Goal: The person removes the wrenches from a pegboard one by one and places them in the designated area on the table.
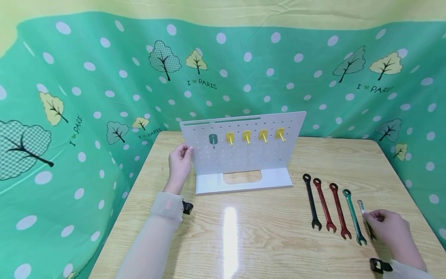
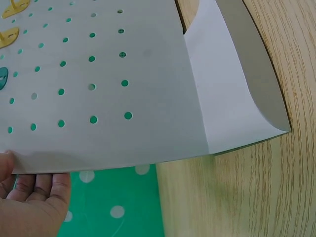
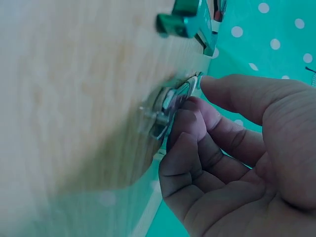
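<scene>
A white pegboard (image 1: 244, 157) stands upright on its base on the wooden table. My left hand (image 1: 180, 164) grips its left edge, thumb in front and fingers behind, as the left wrist view shows. On the board are one green hook (image 1: 213, 139) and several yellow hooks (image 1: 246, 137) in a row. At the right, my right hand (image 1: 391, 230) pinches a small silver combination wrench (image 1: 361, 205) between thumb and fingers. In the right wrist view this wrench (image 3: 170, 103) is close to the tabletop; whether it still touches it I cannot tell.
Left of my right hand lie a black wrench (image 1: 311, 202), two red wrenches (image 1: 324, 203) (image 1: 340, 210) and a green wrench (image 1: 355, 216), side by side. A green dotted cloth (image 1: 265, 89) hangs behind and beside the wooden table (image 1: 265, 228).
</scene>
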{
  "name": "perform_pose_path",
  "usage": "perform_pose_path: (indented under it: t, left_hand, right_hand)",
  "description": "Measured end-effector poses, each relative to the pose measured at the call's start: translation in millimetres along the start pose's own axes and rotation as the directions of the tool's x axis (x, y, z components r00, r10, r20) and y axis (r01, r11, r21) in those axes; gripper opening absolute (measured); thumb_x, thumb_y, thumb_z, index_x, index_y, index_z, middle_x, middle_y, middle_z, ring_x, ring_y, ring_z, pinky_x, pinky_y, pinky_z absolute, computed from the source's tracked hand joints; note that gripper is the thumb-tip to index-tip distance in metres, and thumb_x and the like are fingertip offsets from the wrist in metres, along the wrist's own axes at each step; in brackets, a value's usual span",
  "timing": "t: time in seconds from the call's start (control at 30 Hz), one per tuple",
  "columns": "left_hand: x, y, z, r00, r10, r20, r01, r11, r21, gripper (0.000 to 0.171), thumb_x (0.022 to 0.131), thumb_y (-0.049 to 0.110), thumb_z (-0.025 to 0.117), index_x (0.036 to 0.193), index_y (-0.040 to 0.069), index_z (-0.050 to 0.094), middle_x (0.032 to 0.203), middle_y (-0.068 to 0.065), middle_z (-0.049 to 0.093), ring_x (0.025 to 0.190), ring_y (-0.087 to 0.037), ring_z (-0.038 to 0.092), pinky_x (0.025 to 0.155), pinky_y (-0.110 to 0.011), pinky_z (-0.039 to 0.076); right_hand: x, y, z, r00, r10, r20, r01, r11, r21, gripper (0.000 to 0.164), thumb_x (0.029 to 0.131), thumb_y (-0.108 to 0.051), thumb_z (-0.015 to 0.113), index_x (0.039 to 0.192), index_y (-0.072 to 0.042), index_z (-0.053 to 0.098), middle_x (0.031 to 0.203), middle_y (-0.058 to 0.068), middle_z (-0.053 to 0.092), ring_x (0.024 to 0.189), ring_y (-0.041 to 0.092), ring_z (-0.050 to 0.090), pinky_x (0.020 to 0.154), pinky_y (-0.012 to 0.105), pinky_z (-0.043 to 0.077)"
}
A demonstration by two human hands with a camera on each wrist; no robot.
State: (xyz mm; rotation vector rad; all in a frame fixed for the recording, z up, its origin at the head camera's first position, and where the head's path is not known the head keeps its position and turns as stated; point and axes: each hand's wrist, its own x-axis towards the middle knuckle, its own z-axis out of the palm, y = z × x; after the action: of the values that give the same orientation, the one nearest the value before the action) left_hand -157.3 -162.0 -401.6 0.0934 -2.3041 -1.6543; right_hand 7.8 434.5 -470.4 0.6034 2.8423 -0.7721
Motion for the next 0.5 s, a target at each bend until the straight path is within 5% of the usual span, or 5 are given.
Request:
perform_pose_path:
  t: [0.27,0.5]
  left_hand:
    - [0.2,-1.5,-1.2,1.0,-0.012,0.023,0.012,1.0,-0.008,0.02,0.105,0.009,0.057,0.118,-0.003,0.066,0.111,-0.018,0.069,0.103,-0.027,0.066,0.089,-0.031,0.056]
    - [-6.0,-4.5,-4.1,0.995,0.007,0.099,-0.01,0.999,0.033,0.023,0.106,0.007,0.055,0.126,-0.004,0.06,0.112,-0.019,0.066,0.103,-0.03,0.064,0.09,-0.037,0.055]
  right_hand:
    - [-2.5,-8.3,-1.1,0.997,-0.01,-0.075,0.013,0.999,0.034,0.039,0.102,-0.029,0.058,0.101,0.009,0.067,0.08,0.009,0.064,0.069,0.024,0.054,0.052,0.033,0.044]
    - [-8.1,-24.6,-7.5,0.987,-0.092,-0.13,0.104,0.991,0.086,0.044,0.104,-0.035,0.057,0.102,0.008,0.068,0.08,0.009,0.064,0.068,0.023,0.052,0.049,0.03,0.043]
